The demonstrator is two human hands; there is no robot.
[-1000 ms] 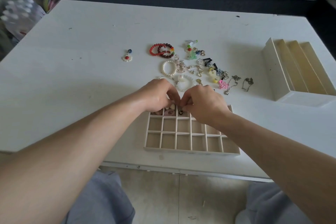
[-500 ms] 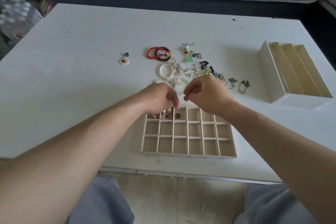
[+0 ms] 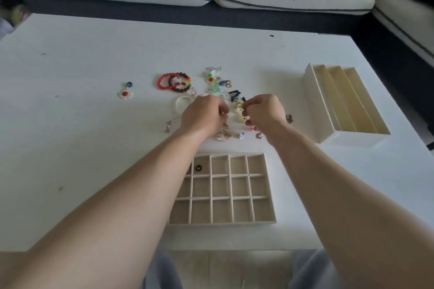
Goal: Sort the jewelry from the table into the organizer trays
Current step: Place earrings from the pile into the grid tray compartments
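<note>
White tabletop (image 3: pixel 94 148): left hand (image 3: pixel 204 115) and right hand (image 3: pixel 263 110), fingers curled, knuckles up, over tangled small metal charms (image 3: pixel 225 135); whether either pinches one, I cannot tell. Glossy round bead bracelets (image 3: pixel 173 82) lie beyond, the beige gridded tray (image 3: pixel 223 222) nearer.

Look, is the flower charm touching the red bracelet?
Apart. The head view shows a strip of bare white table between the flower charm and the red bracelet.
</note>
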